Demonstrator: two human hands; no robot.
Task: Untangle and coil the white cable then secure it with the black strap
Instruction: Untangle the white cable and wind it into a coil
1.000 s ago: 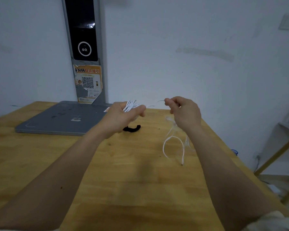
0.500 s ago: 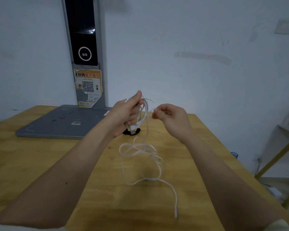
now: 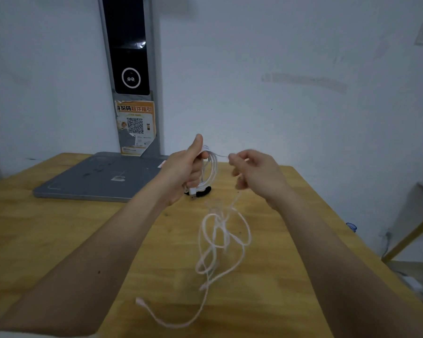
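Nearest the camera, two bare forearms reach out over the wooden table (image 3: 59, 240); between them the loose part of the white cable (image 3: 224, 242) hangs in tangled, blurred loops above the tabletop; one thin end trails toward the near edge and finishes in a small connector (image 3: 139, 301) pointing left. Farther out, the left hand (image 3: 183, 169) is raised with its thumb up, its fingers curled round a few gathered turns of the cable; a USB plug (image 3: 193, 193) sticks down below that fist. The right hand (image 3: 257, 172) is level with it and a little apart, fingers curled and pinching a strand that runs across to the left hand's bundle and drops from the right hand into the tangle; motion blur hides exactly how the fingertips lie. Just behind the left hand, partly hidden by the plug and loops, the black strap (image 3: 203, 191) lies on the table. Beyond it a flat grey base plate (image 3: 95, 179) rests on the table's far left; from it a grey post with a dark panel (image 3: 130, 57) rises against the white wall (image 3: 291, 45), bearing an orange sticker with a QR code (image 3: 135, 125).
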